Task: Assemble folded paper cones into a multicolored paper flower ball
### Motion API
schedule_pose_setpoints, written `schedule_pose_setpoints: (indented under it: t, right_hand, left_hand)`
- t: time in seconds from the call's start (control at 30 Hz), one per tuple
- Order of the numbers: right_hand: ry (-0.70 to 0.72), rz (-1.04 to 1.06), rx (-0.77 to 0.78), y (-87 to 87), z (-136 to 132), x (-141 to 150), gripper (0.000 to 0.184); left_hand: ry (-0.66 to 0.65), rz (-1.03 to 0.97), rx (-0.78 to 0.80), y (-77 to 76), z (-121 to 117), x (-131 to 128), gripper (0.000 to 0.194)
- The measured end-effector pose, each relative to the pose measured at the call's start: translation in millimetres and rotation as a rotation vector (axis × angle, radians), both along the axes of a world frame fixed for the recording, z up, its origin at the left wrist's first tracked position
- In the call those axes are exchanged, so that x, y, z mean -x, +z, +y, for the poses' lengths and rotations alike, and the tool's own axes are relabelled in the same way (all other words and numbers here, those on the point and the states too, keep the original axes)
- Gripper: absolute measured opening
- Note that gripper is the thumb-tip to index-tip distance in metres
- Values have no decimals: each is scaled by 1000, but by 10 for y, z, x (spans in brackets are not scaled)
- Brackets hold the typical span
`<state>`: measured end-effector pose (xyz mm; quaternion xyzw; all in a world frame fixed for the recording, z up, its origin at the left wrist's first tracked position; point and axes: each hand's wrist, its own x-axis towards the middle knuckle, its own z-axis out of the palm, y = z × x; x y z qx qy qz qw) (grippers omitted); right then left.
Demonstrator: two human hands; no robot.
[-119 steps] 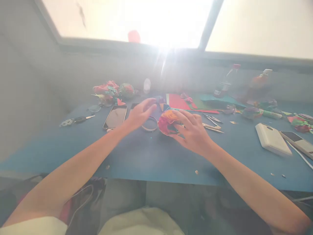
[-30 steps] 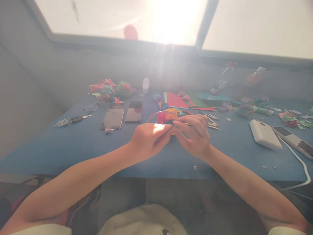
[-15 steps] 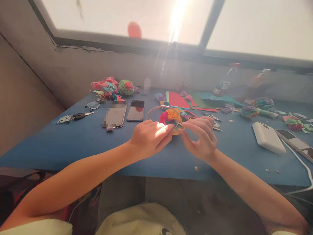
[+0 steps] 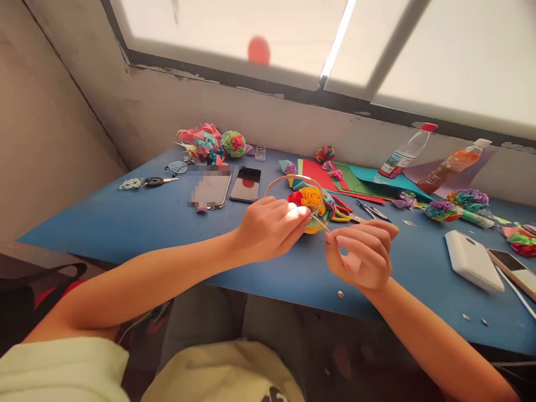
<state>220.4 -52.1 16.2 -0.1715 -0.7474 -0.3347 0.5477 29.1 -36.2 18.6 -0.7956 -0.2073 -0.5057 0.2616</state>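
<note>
The left hand [image 4: 272, 228] pinches the near edge of a thin ring-shaped roll [image 4: 298, 177], held upright over the near-middle of the worktop [image 4: 167, 218]. The right hand [image 4: 363, 254], to its right, has thumb and forefinger closed on the end of a narrow strip [image 4: 320, 221] stretched between both hands. A multicoloured paper flower [image 4: 312, 197] shows behind the ring, with scissors [image 4: 355, 219] to its right and a dark phone [image 4: 245, 185] on the far left.

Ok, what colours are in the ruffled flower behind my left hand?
The ruffled flower is mostly yellow, red and bluish green, best seen in the head view.
</note>
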Motion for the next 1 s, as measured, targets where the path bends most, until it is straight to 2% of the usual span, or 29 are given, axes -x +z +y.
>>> schedule_pose_setpoints:
  t: [0.13,0.23,0.33,0.4,0.53,0.6,0.7,0.8,1.0]
  right_hand:
    - [48,124,236,-52,35,39,34]
    - [-3,65,237,-56,36,64,30]
    - [-49,16,178,-45,25,69,20]
    - [-84,1,125,-44,21,64,17]
    - [-120,-9,37,-66,21,61,13]
    - [-117,-24,10,-78,18,71,16]
    - [-126,-61,-3,-84,9,99,25]
    - [-113,-102,-10,-67,9,117,26]
    - [-84,-165,-85,-9,52,28,22]
  left_hand:
    - [9,57,-137,12,0,32,10]
    - [49,71,-244,11,-4,40,6]
    - [85,66,-280,1,-11,41,7]
    - [71,72,-241,-3,-19,46,8]
    - [-4,152,-68,3,-40,53,13]
    - [22,195,-30,4,-46,47,17]
    - [91,197,-95,-7,-45,36,22]
    - [69,102,-165,-18,-52,30,19]
    - [-64,20,111,-30,-131,-25,20]
